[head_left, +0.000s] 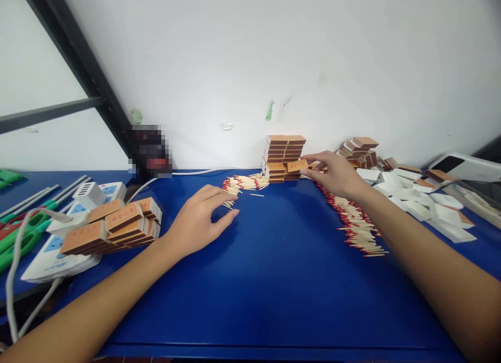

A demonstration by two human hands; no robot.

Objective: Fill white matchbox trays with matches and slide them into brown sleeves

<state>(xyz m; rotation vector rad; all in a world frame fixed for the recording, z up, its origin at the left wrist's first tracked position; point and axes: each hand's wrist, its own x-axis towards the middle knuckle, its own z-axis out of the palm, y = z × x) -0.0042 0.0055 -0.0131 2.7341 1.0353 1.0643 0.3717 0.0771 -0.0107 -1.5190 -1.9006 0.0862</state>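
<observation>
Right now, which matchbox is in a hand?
The matchbox at the front right of the middle stack, pinched by the right hand; no other is held.

White power strip [45,264] and white cable [10,290] near green tool handles [29,243] at the left

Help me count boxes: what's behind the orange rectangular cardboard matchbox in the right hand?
Stacked brown cardboard matchboxes show before a white wall; what the orange matchbox and right hand cover cannot be seen.

The matchboxes [276,171] are matt cardboard, the matches [358,227] wood, the tabletop [250,290] smooth (and faintly glossy).
</observation>
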